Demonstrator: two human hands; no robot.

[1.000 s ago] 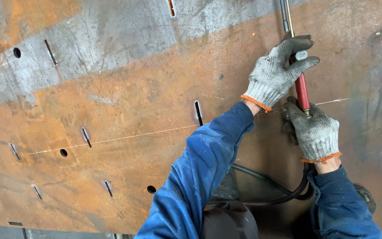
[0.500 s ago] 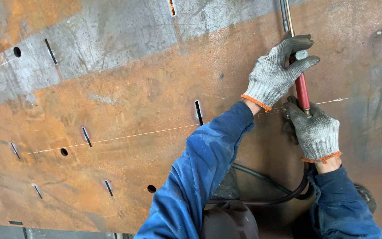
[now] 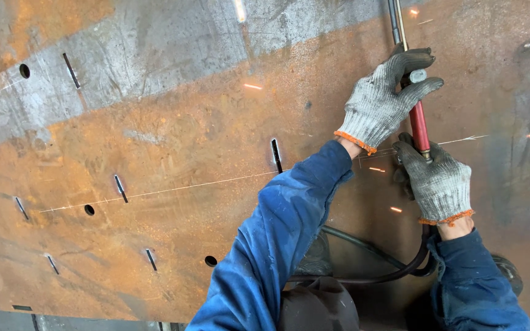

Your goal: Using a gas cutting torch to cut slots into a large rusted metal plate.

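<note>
While sparks fly off, I've got the red-handled torch [image 3: 418,125] gripped in both gloves: left hand [image 3: 383,101] curled tight around the upper part, right hand [image 3: 440,181] closed around the lower end, just below. It lies against the rusty steel plate [image 3: 173,153], on the scribed line [image 3: 154,192]. Slots and holes dot the plate; lots of open metal leftward, hoses [image 3: 369,270] hanging below.

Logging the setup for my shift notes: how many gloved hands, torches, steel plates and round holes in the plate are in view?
Gloved hands: 2, the left hand and the right hand, both gripping the torch
Red-handled torch: 1
Rusty steel plate: 1
Round holes: 3
Total: 7
</note>
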